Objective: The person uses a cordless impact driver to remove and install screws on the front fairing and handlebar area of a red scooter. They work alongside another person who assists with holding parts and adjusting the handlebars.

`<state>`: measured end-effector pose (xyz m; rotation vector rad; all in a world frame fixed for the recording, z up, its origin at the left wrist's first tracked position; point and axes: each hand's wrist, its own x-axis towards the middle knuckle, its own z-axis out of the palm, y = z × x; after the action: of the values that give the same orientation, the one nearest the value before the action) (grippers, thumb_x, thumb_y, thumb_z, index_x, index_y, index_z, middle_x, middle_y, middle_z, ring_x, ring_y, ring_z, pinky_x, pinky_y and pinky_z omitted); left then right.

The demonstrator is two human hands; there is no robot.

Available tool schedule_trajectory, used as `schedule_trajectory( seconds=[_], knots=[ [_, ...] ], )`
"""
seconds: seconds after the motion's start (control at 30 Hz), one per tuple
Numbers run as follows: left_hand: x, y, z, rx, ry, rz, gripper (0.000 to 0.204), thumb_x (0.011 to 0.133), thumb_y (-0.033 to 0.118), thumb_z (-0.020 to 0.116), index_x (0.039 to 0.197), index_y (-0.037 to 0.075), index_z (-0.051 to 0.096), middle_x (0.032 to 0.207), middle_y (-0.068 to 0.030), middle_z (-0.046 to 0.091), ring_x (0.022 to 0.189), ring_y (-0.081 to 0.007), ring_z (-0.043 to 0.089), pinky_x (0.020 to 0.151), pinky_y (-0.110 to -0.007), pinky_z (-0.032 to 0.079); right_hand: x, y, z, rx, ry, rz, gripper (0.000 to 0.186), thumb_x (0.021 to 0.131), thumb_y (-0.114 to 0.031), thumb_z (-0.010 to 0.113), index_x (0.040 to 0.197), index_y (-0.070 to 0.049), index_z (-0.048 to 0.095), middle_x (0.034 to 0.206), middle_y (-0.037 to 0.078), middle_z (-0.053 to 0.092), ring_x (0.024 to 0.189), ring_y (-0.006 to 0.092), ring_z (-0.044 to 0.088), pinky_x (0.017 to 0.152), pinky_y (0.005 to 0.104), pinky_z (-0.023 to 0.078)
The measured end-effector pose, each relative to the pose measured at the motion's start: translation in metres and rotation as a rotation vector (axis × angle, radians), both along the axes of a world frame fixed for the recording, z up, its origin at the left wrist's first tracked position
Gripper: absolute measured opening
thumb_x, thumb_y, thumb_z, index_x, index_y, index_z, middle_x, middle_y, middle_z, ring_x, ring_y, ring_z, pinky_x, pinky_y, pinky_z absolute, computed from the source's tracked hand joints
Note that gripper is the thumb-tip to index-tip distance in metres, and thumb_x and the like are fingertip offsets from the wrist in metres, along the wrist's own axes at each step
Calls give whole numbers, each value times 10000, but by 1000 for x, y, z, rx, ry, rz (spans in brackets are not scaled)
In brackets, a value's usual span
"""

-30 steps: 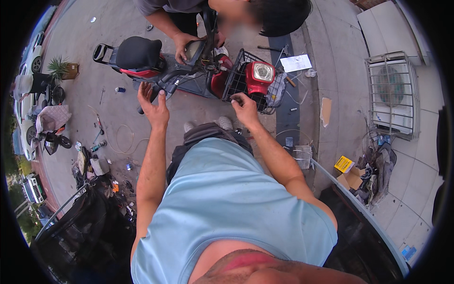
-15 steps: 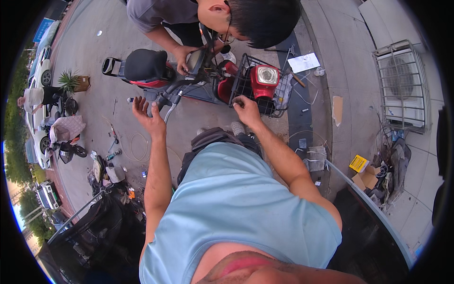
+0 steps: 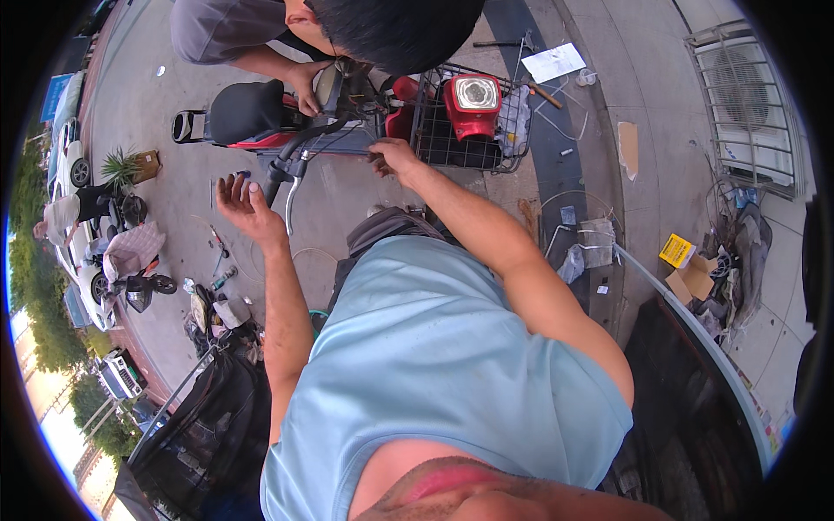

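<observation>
A scooter with a black seat lies across the view, its handlebar grip and silver brake lever angled toward me. My left hand is open beside the grip, fingers apart and bent, holding nothing visible. Near the deck and left of the wire basket, my right hand has curled fingers; whatever they hold, if anything, is too small to make out. A red lamp housing sits in the basket. Another person bends over the handlebar, a hand at its dark-framed central part.
Hand tools, white paper and cardboard lie to the right, near a caged air-conditioner unit. A parked scooter, another person, cars and scattered parts are on the left. Dark frames flank me.
My right hand has moved left and up, closer to the handlebar. My left hand has shifted left and down in view. The other person's head has moved left and lower over the handlebar.
</observation>
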<state>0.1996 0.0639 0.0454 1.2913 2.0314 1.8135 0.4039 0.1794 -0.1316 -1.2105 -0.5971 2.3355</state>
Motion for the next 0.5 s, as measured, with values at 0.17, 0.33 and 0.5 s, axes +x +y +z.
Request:
schedule_trajectory(
  seconds=[0.17, 0.33, 0.5],
  knots=[
    [-1, -8, 12, -23, 30, 41, 585, 967, 132, 610, 1453, -7, 315, 1378, -195, 487, 1246, -277, 531, 1057, -398, 410, -53, 9, -26, -122, 136, -160, 230, 950, -148, 563, 1150, -39, 589, 920, 111, 674, 640, 223, 668, 488, 356, 528],
    [-10, -25, 12, -57, 36, 74, 586, 966, 146, 613, 1448, -2, 314, 1380, -188, 481, 1248, -276, 529, 1061, -401, 411, -77, 14, -31, -271, 229, -284, 206, 991, -184, 508, 1127, -41, 568, 961, 133, 670, 708, 286, 683, 547, 412, 562],
    [-18, -35, 10, -77, 41, 92, 587, 968, 155, 609, 1448, -2, 311, 1381, -180, 481, 1246, -275, 528, 1058, -399, 414, -89, 20, -32, -375, 423, -356, 237, 1024, -240, 457, 1100, -45, 568, 969, 146, 688, 771, 326, 684, 627, 461, 564]
  ],
)
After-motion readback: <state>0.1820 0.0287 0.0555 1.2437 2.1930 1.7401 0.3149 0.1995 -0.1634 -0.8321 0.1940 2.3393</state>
